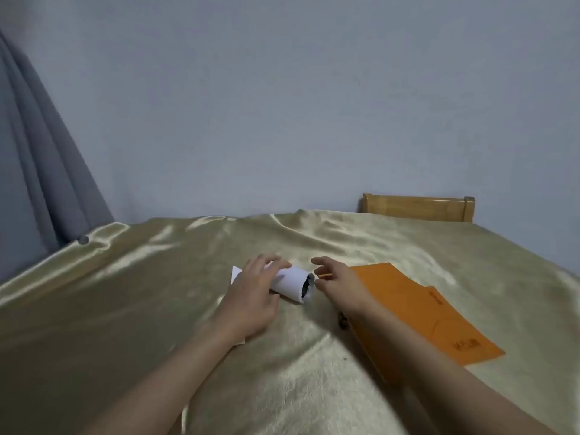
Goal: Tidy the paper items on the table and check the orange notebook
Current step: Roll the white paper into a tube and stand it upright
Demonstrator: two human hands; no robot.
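Note:
A rolled white paper [293,282] lies on the gold satin tablecloth [125,293] near the middle of the table. My left hand [254,296] rests on the roll's left part with fingers spread over it. A flat white sheet [236,273] peeks out beneath that hand. My right hand [337,282] hovers just right of the roll's open end, fingers apart and holding nothing. The orange notebook [417,312] lies closed on the cloth to the right, partly under my right forearm.
A small dark object [342,321] sits at the notebook's left edge. A wooden chair back [417,207] stands behind the table's far right. Grey curtain [40,167] hangs at the left. A plain wall rises behind the table.

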